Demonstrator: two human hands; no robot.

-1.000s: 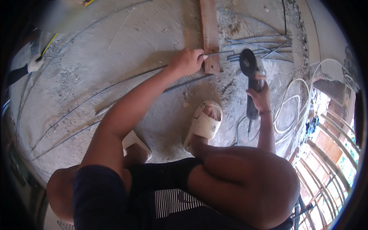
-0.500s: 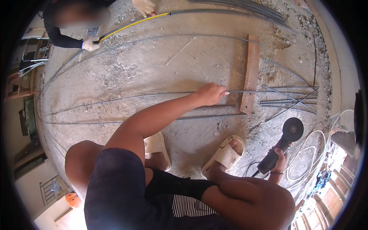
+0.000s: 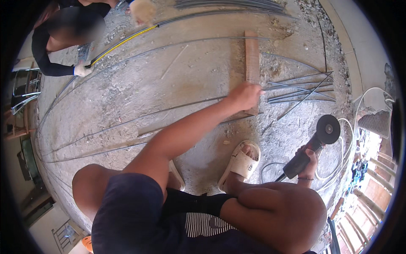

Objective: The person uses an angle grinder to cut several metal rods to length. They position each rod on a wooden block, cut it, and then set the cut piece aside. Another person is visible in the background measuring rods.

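Observation:
My left hand [image 3: 246, 96] is closed around a long thin steel rod [image 3: 169, 111], right over the lower part of a wooden plank [image 3: 252, 55]. In my right hand [image 3: 309, 164], low on the right, is an angle grinder [image 3: 298, 163]. Its dark disc [image 3: 328, 129] points up and away from the floor, apart from the rods. Beyond the plank lie several short cut rods [image 3: 296, 94], some crossing each other. Another long rod [image 3: 101, 151] runs along the floor nearer to me.
A co-worker's gloved hand [image 3: 83, 69] holds a yellow tape measure [image 3: 127, 40] along rods at the far left; the other glove [image 3: 143, 12] is blurred. A rod bundle [image 3: 232, 5] lies at the back. A pale cable [image 3: 349, 146] loops beside the grinder. My sandalled foot [image 3: 244, 163] stands near.
My left hand has moved right, from short of the plank to over it. The grinder is raised slightly. The co-worker's far glove has lifted away from the tape. The whole view has shifted.

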